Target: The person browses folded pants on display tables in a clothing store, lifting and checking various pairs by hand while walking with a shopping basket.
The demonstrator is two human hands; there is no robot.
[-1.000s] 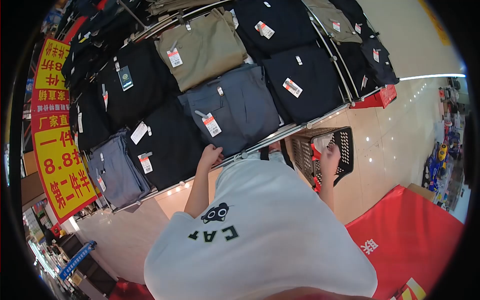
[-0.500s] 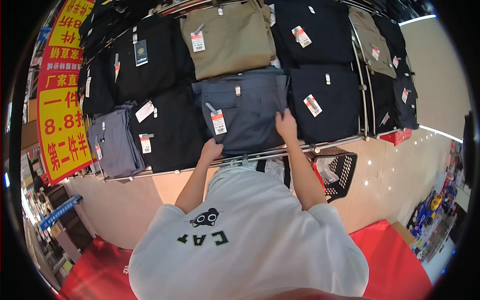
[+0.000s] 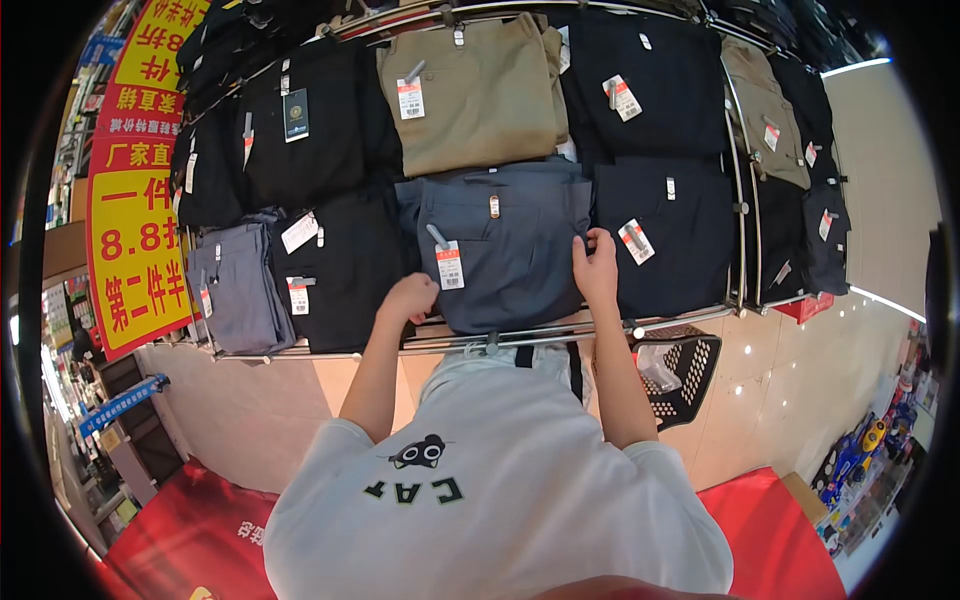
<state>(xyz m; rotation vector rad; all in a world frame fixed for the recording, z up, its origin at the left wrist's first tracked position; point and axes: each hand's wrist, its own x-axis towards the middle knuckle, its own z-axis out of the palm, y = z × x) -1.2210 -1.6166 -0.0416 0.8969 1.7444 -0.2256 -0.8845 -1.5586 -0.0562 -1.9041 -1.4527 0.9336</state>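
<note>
Folded dark grey-blue trousers point(image 3: 520, 260) lie on the lower tier of the rack, with a white and red price tag point(image 3: 449, 265) on their front. My left hand point(image 3: 408, 298) is at their lower left edge, its fingers curled; whether cloth is between them is hidden. At the right edge of the same trousers is my right hand point(image 3: 597, 268), fingers pointing up and thumb apart, touching the side. Folded black trousers point(image 3: 350, 260) lie left of my left hand. Beyond my right hand are folded navy trousers point(image 3: 680, 250), also tagged.
Khaki trousers point(image 3: 480, 110) and more dark pairs fill the tier above. A metal rail point(image 3: 420, 346) runs along the rack's front. A black perforated basket point(image 3: 690, 385) stands below right. A yellow and red sign point(image 3: 140, 240) hangs at the left.
My left hand has come off the lower corner of the grey-blue trousers, slightly leftward, fingers curled. My right hand has stayed at the right edge, its fingers now straighter. The view has shifted slightly.
</note>
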